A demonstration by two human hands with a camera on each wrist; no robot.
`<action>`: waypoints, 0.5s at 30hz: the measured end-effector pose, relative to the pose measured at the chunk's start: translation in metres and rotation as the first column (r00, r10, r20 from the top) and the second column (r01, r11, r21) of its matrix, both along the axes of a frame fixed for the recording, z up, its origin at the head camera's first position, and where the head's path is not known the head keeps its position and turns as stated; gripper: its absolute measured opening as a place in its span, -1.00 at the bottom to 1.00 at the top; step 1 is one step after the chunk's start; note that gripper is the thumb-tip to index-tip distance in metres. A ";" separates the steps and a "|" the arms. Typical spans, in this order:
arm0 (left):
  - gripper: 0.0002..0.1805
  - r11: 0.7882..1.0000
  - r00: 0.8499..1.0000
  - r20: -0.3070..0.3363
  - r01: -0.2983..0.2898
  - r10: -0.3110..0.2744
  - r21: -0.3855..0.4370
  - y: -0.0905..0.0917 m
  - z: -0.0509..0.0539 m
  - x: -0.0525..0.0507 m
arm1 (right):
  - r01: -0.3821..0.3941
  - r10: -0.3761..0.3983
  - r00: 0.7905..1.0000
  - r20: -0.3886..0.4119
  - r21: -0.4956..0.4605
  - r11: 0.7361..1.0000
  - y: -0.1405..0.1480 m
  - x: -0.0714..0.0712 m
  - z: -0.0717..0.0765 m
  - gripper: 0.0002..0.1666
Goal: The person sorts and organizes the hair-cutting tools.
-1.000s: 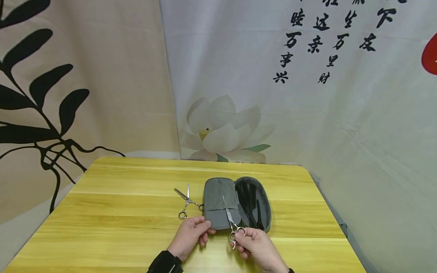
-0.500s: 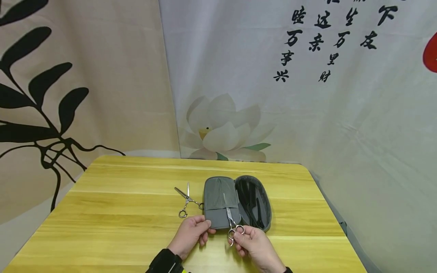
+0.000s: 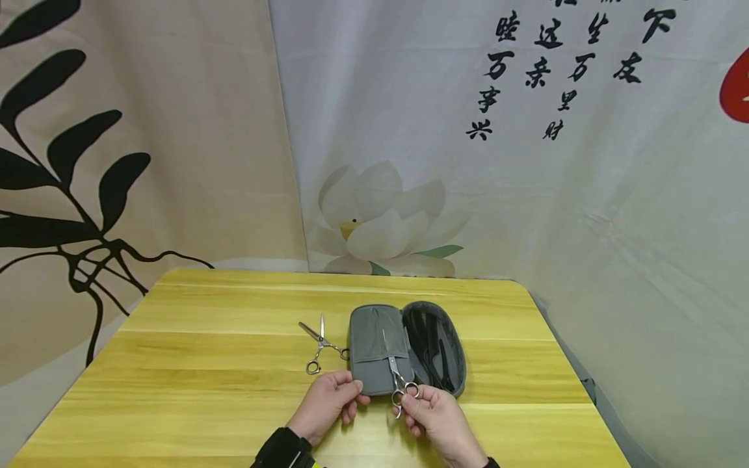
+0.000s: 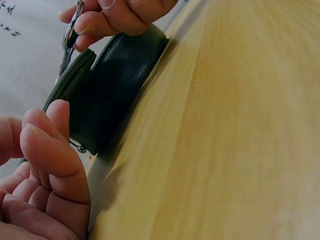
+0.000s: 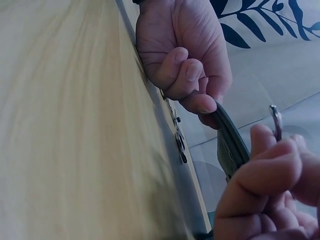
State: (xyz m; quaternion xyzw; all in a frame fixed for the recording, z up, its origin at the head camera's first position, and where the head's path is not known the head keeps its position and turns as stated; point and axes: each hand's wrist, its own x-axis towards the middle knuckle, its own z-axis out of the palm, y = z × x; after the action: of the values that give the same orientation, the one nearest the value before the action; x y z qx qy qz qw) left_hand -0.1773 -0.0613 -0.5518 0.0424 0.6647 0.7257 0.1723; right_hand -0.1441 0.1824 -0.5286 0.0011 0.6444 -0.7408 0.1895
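A grey zip case (image 3: pixel 368 382) lies unfolded on the table. My left hand (image 3: pixel 326 403) pinches the near left corner of its flap between thumb and fingers; the left wrist view shows that flap raised off the table. With thumb and fingertips, my right hand (image 3: pixel 440 421) holds a pair of silver scissors (image 3: pixel 394 372) by the finger rings. Their blades point away from me, and the tips are hidden inside the flap's pocket (image 3: pixel 380 331). A second pair, thinning scissors (image 3: pixel 320 343), lies spread on the table, left of the case.
Black tools (image 3: pixel 433 335), perhaps combs, lie in the case's deeper right half. The yellow wooden table (image 3: pixel 205 364) reaches back to a printed cloth wall (image 3: pixel 515 214). A zip pull (image 4: pixel 81 149) hangs from the case.
The silver scissors have slid slightly farther into the pocket, my right hand moving a little away from me with them. My left hand keeps its pinch on the flap.
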 end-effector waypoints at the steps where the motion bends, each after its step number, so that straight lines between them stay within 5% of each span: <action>1: -0.79 1.000 1.000 0.003 0.003 -0.003 0.001 0.000 0.000 0.000 | 0.006 -0.006 1.000 0.003 0.002 1.000 0.000 0.000 0.000 -0.89; 15: -0.80 0.996 0.997 0.025 0.072 -0.073 0.045 -0.001 0.001 0.003 | 0.052 -0.051 0.999 -0.008 0.011 0.999 -0.002 0.001 -0.003 -0.85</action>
State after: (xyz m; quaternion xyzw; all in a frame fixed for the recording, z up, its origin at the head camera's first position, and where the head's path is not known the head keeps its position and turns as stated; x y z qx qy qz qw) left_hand -0.1740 -0.0626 -0.5512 0.0605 0.6444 0.7339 0.2063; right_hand -0.1429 0.1802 -0.5313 0.0158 0.6492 -0.7417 0.1678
